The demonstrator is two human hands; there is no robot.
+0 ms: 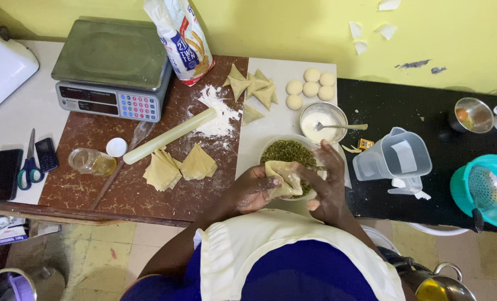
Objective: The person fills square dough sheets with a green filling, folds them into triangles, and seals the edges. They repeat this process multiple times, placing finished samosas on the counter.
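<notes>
Left hand (252, 189): cups the folded pastry cone (284, 177) from below, fingers curled snug about it so the pocket stays open upward.
Right hand (327, 177): fingers bent over the cone's far edge, pinching the flap; it also hides part of the bowl behind.
Pastry cone: held in the air between both hands, just above the near rim of the filling bowl (286, 151), probably so that spills drop back in.
Filling bowl: one, full of green-brown mince, on the white board (284, 100).
Cut wrappers (179, 167): two fanned stacks on the brown surface (92, 184), within reach of the left hand.
Rolling pin (169, 136): one, lying aslant by the spilled flour (218, 111).
Paste bowl (322, 121): one steel bowl of white paste with a spoon in it, just beyond the filling, likely handy for sealing.
Filled triangles (254, 89): about six; the heap overlaps, so I cannot count exactly.
Dough balls (310, 88): five, clustered at the board's far end.
Scale (113, 68): one, at the back, flour bag (180, 39) leaning beside it.
</notes>
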